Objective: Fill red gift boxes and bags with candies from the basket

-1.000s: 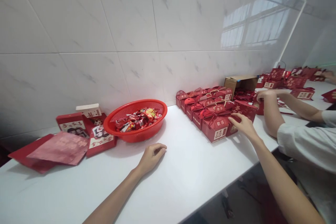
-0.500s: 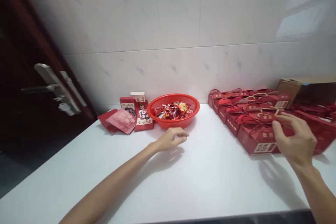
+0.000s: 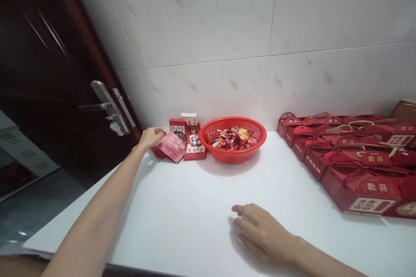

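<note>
My left hand (image 3: 151, 137) reaches to the far left of the white table, its fingers closed on the upper edge of a pink printed envelope (image 3: 173, 146). Under that lies a darker red envelope (image 3: 158, 152), partly covered. Small red boxes with printed figures (image 3: 196, 147) stand and lie just right of the envelopes. Over the front middle of the table my right hand (image 3: 260, 233) holds nothing, its fingers apart and slightly curled. A red plastic basket (image 3: 232, 156) with wrapped sweets (image 3: 232, 137) sits beyond it, near the wall.
Several red gift boxes (image 3: 357, 186) with cord handles stand in rows on the right of the white table (image 3: 182, 212). A cardboard box (image 3: 404, 110) shows behind them. Left of the table is a dark door with a metal handle (image 3: 108, 106); a tiled wall (image 3: 243, 82) runs behind.
My left hand has moved from in front of the basket left to the envelopes. My right hand has left the gift boxes for the front middle. The view has turned left.
</note>
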The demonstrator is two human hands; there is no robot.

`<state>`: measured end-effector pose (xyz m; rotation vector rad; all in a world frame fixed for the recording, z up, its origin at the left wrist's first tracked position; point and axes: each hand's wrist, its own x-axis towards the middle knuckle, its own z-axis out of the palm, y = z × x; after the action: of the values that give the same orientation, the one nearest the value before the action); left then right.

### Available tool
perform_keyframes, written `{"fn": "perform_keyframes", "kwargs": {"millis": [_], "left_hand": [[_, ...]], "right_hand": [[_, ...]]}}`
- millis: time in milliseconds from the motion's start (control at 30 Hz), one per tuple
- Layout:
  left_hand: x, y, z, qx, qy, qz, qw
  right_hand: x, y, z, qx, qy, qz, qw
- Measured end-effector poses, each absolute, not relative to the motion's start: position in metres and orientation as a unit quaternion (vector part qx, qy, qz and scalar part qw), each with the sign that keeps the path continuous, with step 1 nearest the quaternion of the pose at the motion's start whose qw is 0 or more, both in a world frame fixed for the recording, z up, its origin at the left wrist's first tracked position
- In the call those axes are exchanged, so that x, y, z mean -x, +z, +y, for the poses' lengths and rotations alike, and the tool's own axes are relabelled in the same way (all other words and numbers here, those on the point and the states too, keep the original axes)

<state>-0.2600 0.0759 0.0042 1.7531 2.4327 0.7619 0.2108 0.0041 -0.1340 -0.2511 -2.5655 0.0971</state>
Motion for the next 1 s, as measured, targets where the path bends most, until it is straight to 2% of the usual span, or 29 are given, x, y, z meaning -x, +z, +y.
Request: {"fn": "perform_keyframes", "kwargs": {"millis": [100, 233, 333, 400, 467, 567, 700, 1000], "left_hand": [[0.258, -0.001, 0.089, -0.495, 0.236, 0.835, -0.033], [0.226, -0.005, 0.111, -0.584, 0.211, 0.783, -0.027], [0.201, -0.011, 0.119, -0.684, 0.141, 0.716, 0.004], [0.188, -0.018, 0.116, -0.723, 0.051, 0.689, 0.022], [0.178, -0.027, 0.108, -0.724, -0.034, 0.687, 0.039], [0.165, -0.045, 0.094, -0.682, -0.083, 0.725, 0.055], [0.148, -0.068, 0.085, -0.628, -0.045, 0.776, 0.035], [0.112, -0.075, 0.087, -0.550, 0.071, 0.832, 0.011]], "right_hand": [[-0.205, -0.140, 0.000, 0.082, 0.065, -0.955, 0.278], [-0.204, -0.149, 0.002, 0.108, 0.082, -0.941, 0.310], [-0.201, -0.158, 0.008, 0.125, 0.066, -0.930, 0.339], [-0.199, -0.166, 0.012, 0.128, 0.054, -0.925, 0.354], [-0.198, -0.172, 0.015, 0.129, 0.052, -0.925, 0.354], [-0.198, -0.178, 0.017, 0.133, 0.071, -0.931, 0.333], [-0.200, -0.173, 0.014, 0.144, 0.120, -0.934, 0.306], [-0.198, -0.150, 0.007, 0.147, 0.191, -0.908, 0.344]]}}
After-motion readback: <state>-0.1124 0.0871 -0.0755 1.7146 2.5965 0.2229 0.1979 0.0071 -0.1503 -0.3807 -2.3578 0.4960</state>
